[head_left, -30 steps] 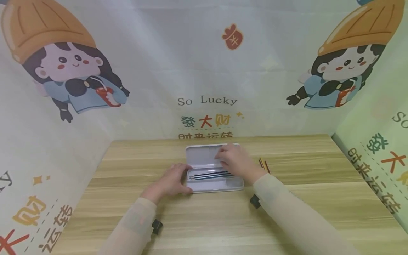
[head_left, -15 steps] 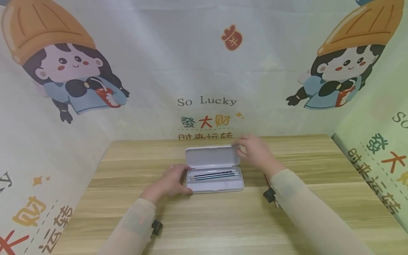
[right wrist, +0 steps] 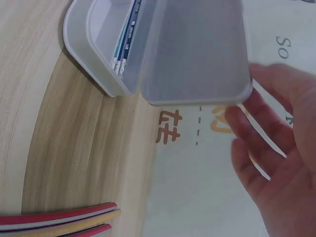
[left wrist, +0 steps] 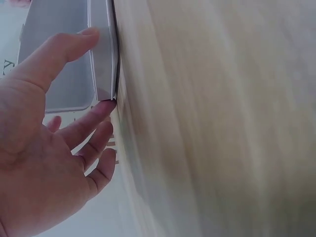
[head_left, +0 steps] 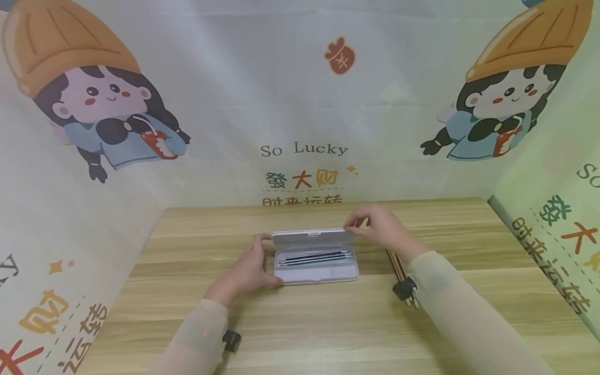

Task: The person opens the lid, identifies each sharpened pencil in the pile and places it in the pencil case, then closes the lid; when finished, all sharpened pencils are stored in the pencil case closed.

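A white pencil case (head_left: 307, 274) lies in the middle of the table, its hinged lid (head_left: 300, 239) raised and tilted. Several dark blue and green pencils (head_left: 314, 258) lie in its rear compartment. My left hand (head_left: 246, 268) grips the left end of the case. In the left wrist view the thumb presses on the case wall (left wrist: 102, 61), and the other fingers curve at its end corner. With thumb and fingers, my right hand (head_left: 382, 229) pinches the lid's right corner. The right wrist view shows this hand (right wrist: 281, 148) at the lid edge (right wrist: 197, 102).
Several red and yellow pencils (head_left: 397, 266) lie on the table right of the case, partly hidden under the right wrist and its black camera (head_left: 404, 288). A printed cloth backdrop (head_left: 304, 104) stands along the back and sides of the wooden table (head_left: 300, 333).
My right hand has moved from over the case to the lid's right corner and tilts the lid up and forward. The left hand stays at the left end, its fingers slightly raised.
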A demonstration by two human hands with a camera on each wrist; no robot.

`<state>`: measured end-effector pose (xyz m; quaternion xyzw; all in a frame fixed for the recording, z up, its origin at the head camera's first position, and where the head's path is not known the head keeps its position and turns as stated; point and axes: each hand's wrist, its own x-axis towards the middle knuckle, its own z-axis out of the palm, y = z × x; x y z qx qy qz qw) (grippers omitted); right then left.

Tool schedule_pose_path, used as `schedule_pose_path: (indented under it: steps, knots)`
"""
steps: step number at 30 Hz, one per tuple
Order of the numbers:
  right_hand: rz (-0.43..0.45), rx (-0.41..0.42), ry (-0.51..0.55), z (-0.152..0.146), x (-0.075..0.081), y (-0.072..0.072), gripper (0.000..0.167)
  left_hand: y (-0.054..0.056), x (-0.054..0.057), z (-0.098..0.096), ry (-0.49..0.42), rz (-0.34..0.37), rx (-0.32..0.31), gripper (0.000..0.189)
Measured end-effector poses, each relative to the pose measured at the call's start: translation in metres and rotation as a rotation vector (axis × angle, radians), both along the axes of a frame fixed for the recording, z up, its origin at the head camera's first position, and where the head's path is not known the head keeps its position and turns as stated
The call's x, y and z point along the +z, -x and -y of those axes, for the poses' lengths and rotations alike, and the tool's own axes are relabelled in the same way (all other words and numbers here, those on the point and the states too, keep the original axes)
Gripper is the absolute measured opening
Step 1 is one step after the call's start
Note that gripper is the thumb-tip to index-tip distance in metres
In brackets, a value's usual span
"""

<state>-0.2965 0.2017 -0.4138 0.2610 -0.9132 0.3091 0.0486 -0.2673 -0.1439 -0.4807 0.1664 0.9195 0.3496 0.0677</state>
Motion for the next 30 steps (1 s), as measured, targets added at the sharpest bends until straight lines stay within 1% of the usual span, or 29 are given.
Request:
schedule_pose_path:
  steps: [1,3,7,9,13,15,17,23,27,30]
  knots:
    - [0.035,0.016,0.008,-0.001,0.001,-0.001,0.007,0.0,0.0,0.0,0.003,-0.001,0.0,0.114]
    - [0.101,0.048,0.013,-0.003,0.001,-0.002,0.007,-0.001,0.0,0.001,0.011,-0.008,-0.005,0.11]
    - [0.197,0.103,-0.024,-0.005,-0.005,-0.002,0.011,-0.001,0.0,0.003,0.044,-0.029,-0.02,0.092]
    - [0.245,0.105,-0.068,-0.005,-0.011,-0.003,0.019,0.0,0.0,0.003,0.058,-0.034,-0.029,0.082]
    - [0.312,0.098,-0.139,-0.003,-0.026,-0.009,0.048,0.001,0.001,0.003,0.098,-0.041,-0.041,0.07]
    - [0.315,0.1,-0.152,-0.002,-0.033,-0.011,0.059,0.0,0.002,0.003,0.114,-0.036,-0.045,0.069]
    - [0.312,0.089,-0.15,-0.001,-0.039,-0.012,0.064,0.0,0.003,0.003,0.122,-0.02,-0.042,0.07]
    - [0.277,0.073,-0.126,0.003,-0.053,-0.013,0.068,-0.003,0.006,0.005,0.128,0.027,-0.015,0.061]
    - [0.246,0.079,-0.105,0.003,-0.061,-0.014,0.069,-0.004,0.004,0.005,0.137,0.024,-0.01,0.058]
    - [0.205,0.085,-0.1,0.002,-0.065,-0.017,0.069,-0.004,0.002,0.005,0.142,0.014,-0.026,0.057]
